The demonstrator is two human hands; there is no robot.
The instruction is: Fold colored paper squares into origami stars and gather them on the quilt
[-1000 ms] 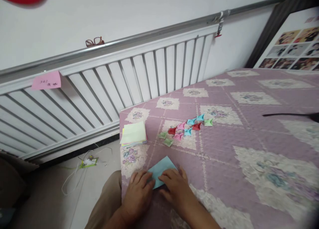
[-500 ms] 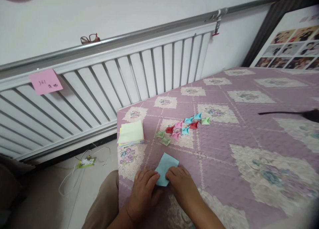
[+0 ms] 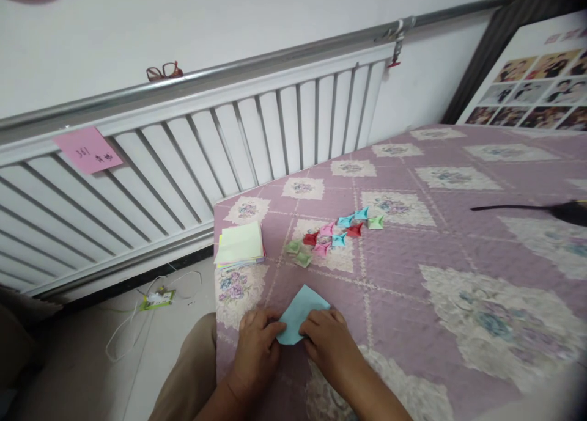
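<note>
A light blue sheet of paper (image 3: pixel 302 310) lies on the purple floral cloth between my hands, one corner pointing away from me. My left hand (image 3: pixel 257 343) pinches its left lower edge between thumb and fingers. On the right side, my right hand (image 3: pixel 326 340) has its curled fingers gripping the lower right part of the sheet. Beyond the sheet sit several small folded paper pieces (image 3: pixel 322 248) in red, pink, blue and green, set in slanting rows. A stack of square paper (image 3: pixel 239 244) with a pale green top sheet is at the table's left edge.
The table (image 3: pixel 389 286) meets a white radiator (image 3: pixel 275 134) at its far left side. Glasses (image 3: pixel 165 71) rest on the pipe, and a pink note (image 3: pixel 88 150) hangs below. A black thin-handled object (image 3: pixel 568 211) lies at right. A power strip (image 3: pixel 157 299) is on the floor.
The blue sheet has shifted slightly left and shows a wider shape. My left hand has moved a little left and down, its thumb now nearer the sheet's lower left corner.
</note>
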